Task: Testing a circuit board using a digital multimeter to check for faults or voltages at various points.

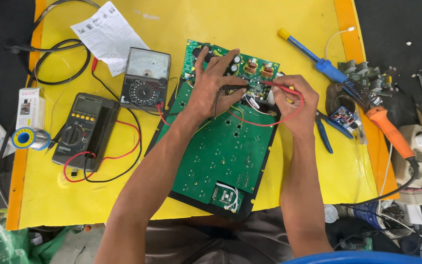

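A white leaflet (107, 35) lies at upper left of the frame; a small white-and-red box (29, 107) stands at the left edge by a solder reel (28, 138). The green board (221, 146) sits at centre on the yellow mat (308, 161). The left hand (213, 88) pinches a black probe (233, 88), the right hand (296, 105) a red probe (280, 88), both tips on the board's upper part. Two meters (145, 78) lie left, pliers (324, 134) right

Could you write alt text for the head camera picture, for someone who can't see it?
Two bare hands press test probes onto a green circuit board on a yellow mat: left hand holds the black probe, right hand the red probe. An analogue meter and a digital multimeter lie left.
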